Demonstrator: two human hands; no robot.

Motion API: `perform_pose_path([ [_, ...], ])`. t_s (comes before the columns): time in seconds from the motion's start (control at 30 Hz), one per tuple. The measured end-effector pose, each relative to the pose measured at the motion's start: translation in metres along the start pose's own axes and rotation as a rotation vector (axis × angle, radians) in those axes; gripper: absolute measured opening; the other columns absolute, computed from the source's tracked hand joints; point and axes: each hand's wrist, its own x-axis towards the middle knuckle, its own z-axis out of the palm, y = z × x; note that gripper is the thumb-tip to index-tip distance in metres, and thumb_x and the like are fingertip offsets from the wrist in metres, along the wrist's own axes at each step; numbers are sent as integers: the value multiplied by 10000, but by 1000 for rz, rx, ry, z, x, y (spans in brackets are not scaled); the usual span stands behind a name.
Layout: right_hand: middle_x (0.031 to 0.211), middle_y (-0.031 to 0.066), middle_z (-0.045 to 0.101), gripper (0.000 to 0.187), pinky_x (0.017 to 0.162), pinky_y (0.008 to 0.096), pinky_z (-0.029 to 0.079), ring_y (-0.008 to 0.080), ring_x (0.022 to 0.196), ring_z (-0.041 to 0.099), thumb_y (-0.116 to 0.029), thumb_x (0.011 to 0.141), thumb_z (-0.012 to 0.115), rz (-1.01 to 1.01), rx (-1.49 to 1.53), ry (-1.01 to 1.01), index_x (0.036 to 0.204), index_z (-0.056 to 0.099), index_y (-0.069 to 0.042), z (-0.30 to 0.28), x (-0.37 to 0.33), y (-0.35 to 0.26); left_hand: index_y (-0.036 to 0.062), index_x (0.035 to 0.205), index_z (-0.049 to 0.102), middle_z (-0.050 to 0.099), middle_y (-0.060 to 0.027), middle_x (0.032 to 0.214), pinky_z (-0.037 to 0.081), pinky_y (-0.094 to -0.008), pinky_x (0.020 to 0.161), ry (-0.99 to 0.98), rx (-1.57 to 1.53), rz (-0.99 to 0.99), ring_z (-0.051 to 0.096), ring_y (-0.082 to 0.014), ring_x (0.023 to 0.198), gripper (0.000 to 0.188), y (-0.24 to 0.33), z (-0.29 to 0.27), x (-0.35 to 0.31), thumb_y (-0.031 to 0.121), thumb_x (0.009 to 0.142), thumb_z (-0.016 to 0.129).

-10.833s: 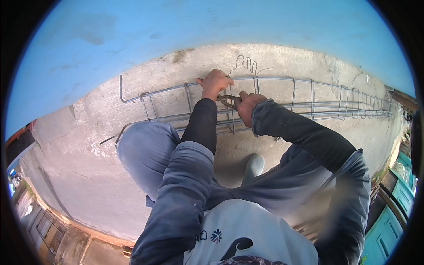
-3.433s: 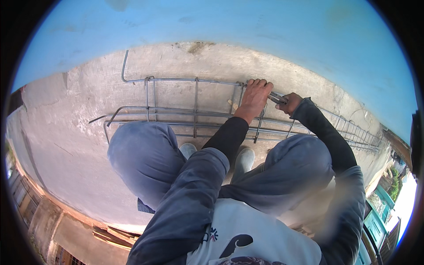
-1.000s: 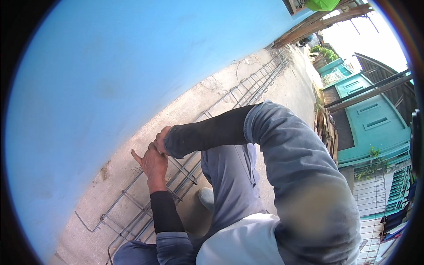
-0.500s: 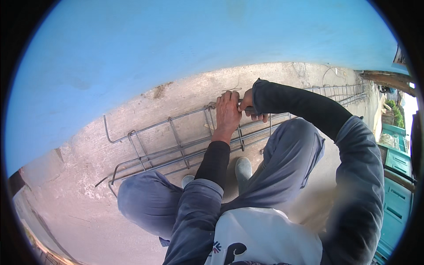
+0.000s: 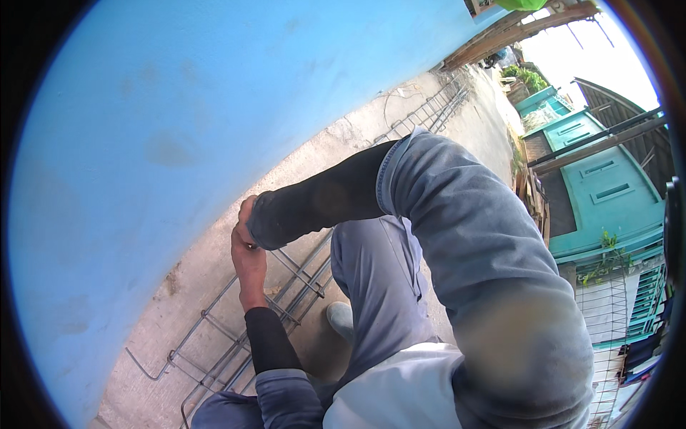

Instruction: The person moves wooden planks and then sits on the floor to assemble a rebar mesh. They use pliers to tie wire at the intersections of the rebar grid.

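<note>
A long rebar cage (image 5: 187, 335), made of steel bars with bent ties, lies on the ground in front of me and runs from lower left toward my knees. My left hand (image 5: 250, 270) is over the cage's wall-side bar, its fingers curled; what they hold is hidden. Against it, just beyond, is my right hand (image 5: 247, 213), closed and mostly covered by the cuff of its black sleeve (image 5: 321, 189). Whatever is in its grip cannot be made out. The right forearm crosses above the cage and hides part of it.
A blue wall (image 5: 179, 129) rises close beyond the hands. Another rebar cage (image 5: 436, 107) lies farther along the concrete strip (image 5: 482, 132). At right stand a turquoise building (image 5: 607, 175) and wooden beams. My bent knee (image 5: 379, 264) and grey boot (image 5: 341, 319) are beside the cage.
The view has swung right and tilted, bringing in more of the alley and the turquoise building. My hands stay together at the cage; my right elbow is lifted higher, its sleeve covering more.
</note>
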Motion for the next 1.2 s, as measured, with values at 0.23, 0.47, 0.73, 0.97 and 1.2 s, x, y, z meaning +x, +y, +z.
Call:
perform_pose_path([
  [0.23,817,70,714,140,615,389,528,228,696,667,-241,795,722,-168,294,-30,821,728,-103,25,-1,33,72,1229,573,633,-111,1188,441,-465,998,94,531,86,584,-293,1161,494,-7,7,-19,85,761,731],
  [0.47,770,122,696,278,534,340,504,189,583,601,-290,954,620,282,1599,-599,873,684,-32,35,-30,36,47,1200,578,602,-89,1182,490,-427,958,93,-653,-328,602,-301,1051,377,-32,-62,-15,98,835,656],
  [0.73,783,136,700,352,539,331,501,190,597,595,-324,983,574,342,1544,-778,916,677,6,59,-12,44,4,1074,541,604,-139,1078,536,-435,896,302,-1385,-1219,619,-226,860,470,-6,4,-55,463,975,548],
  [0.97,776,155,673,552,576,395,473,212,614,578,-499,973,523,367,1459,-1217,942,668,33,60,35,58,37,1310,528,683,-113,1128,496,-475,953,-6,-2017,-596,661,-274,872,665,-84,27,-90,599,956,498],
  [1.2,802,169,699,534,502,354,478,236,583,645,-497,984,503,243,1445,-930,1010,663,11,49,7,37,16,1185,557,626,-139,1139,539,-469,924,338,-2082,-490,612,-302,1060,471,-34,35,-39,449,1007,502],
])
